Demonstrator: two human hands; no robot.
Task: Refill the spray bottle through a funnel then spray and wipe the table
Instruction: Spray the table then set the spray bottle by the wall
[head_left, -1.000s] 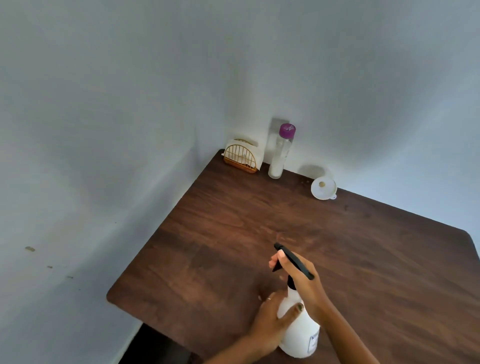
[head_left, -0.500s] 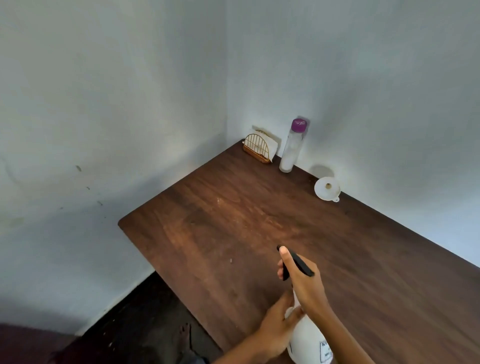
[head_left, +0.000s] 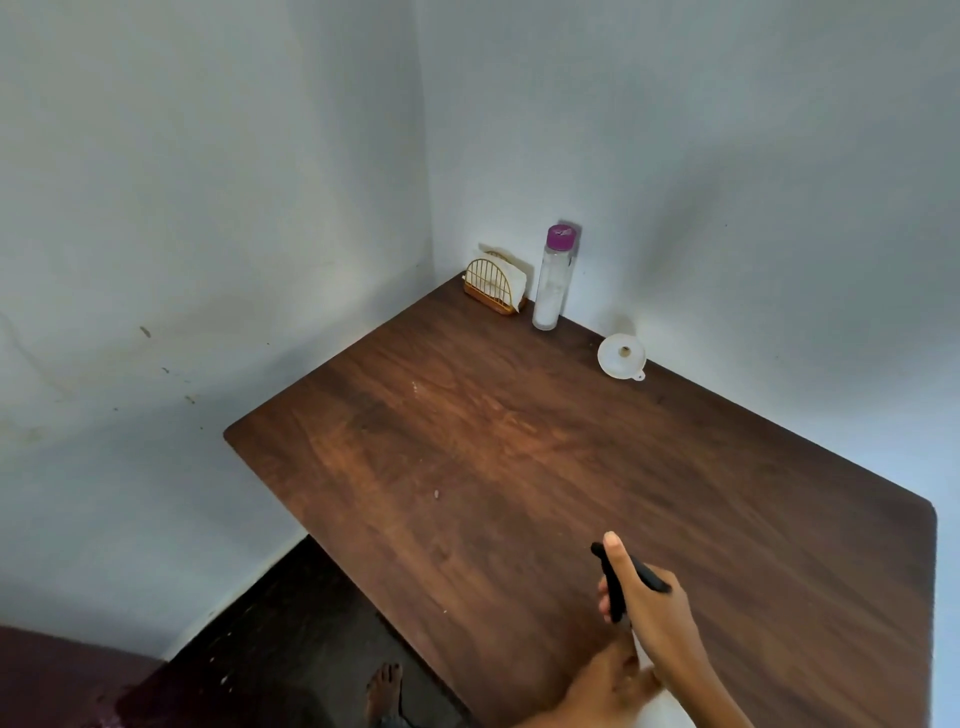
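My right hand (head_left: 649, 603) grips the black trigger head (head_left: 615, 587) of the white spray bottle near the table's front edge. My left hand (head_left: 608, 686) wraps the bottle's body, which is almost wholly hidden at the frame bottom; only a white sliver (head_left: 670, 714) shows. The dark wooden table (head_left: 467, 441) fills the middle. A white funnel (head_left: 621, 356) lies at the back by the wall. A clear bottle with a purple cap (head_left: 553, 280) stands upright to the funnel's left.
A gold wire napkin holder with white napkins (head_left: 493, 283) sits in the table's back corner. Walls close off the left and back sides. A bare foot (head_left: 384, 686) rests on the dark floor below the table's front left edge.
The view has swung left and up. Both hands and the spray bottle have slid toward the lower right of the frame, so the bottle body is now mostly out of view.
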